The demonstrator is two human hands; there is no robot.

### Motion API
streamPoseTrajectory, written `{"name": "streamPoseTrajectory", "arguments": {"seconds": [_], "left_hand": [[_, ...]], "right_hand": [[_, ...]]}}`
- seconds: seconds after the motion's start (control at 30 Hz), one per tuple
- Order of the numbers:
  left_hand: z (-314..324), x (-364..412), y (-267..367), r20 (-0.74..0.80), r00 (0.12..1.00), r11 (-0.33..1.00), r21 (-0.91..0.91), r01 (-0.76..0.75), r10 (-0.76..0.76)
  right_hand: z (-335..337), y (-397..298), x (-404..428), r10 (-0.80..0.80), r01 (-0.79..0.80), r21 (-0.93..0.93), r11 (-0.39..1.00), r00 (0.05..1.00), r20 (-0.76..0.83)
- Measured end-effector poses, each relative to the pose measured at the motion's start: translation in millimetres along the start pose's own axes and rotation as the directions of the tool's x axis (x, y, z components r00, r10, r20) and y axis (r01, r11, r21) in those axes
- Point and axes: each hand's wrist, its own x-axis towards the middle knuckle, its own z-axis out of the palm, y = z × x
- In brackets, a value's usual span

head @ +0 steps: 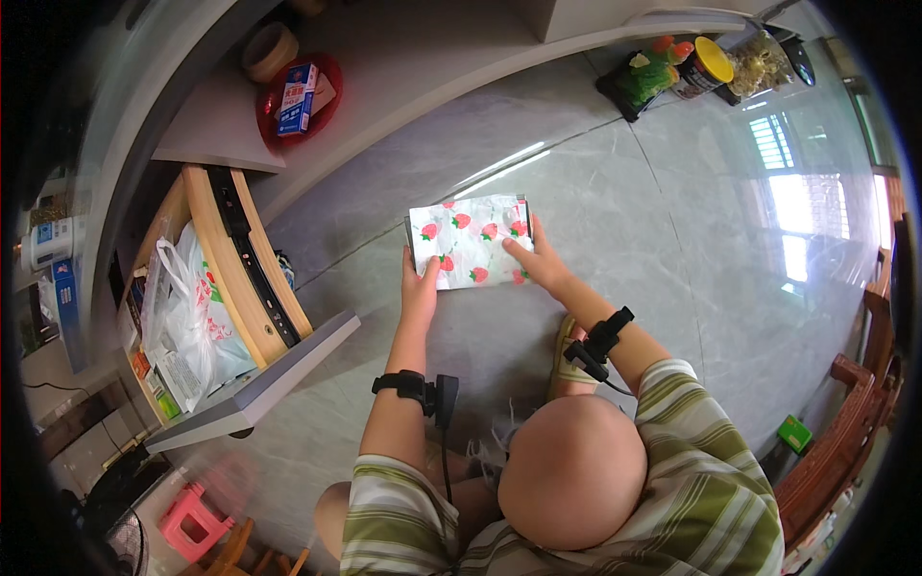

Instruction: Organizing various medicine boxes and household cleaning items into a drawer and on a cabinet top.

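A flat rectangular packet with a strawberry print (472, 248) is held level above the grey tiled floor, in front of my knees. My left hand (420, 281) grips its lower left edge, with the thumb on top. On the right side my right hand (536, 255) holds it, thumb lying on the printed face and fingers behind. A dark edge shows along both short sides of the packet; what lies beneath it is hidden.
An open drawer (252, 288) with plastic bags and small boxes stands at the left. A red dish (328, 93) holding a blue box sits on the shelf. A yellow-lidded tub (713, 61) and bags stand at the upper right. A pink stool (191, 518) is lower left, a wooden chair (828, 446) at right.
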Motion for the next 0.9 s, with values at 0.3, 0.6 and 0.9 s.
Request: {"name": "streamPoseTrajectory", "arguments": {"seconds": [0.3,0.6,0.9], "left_hand": [[-5.8,1.0,-1.3,0.011,0.997,0.996,-0.032,0.081,-0.081],[16.2,-9.1,31.5,0.043,0.997,0.994,-0.080,0.068,-0.064],[53.9,-21.3,137.4,-0.019,0.995,0.965,-0.243,-0.095,0.093]], "right_hand": [[-1.0,-9.3,-11.1,-0.031,0.029,0.033,0.999,0.998,0.048],[-14.2,-17.5,-19.4,-0.041,0.044,0.069,0.997,0.998,-0.045],[-48.8,-116.0,-39.0,-0.132,0.131,-0.015,0.991,0.985,-0.114]]}}
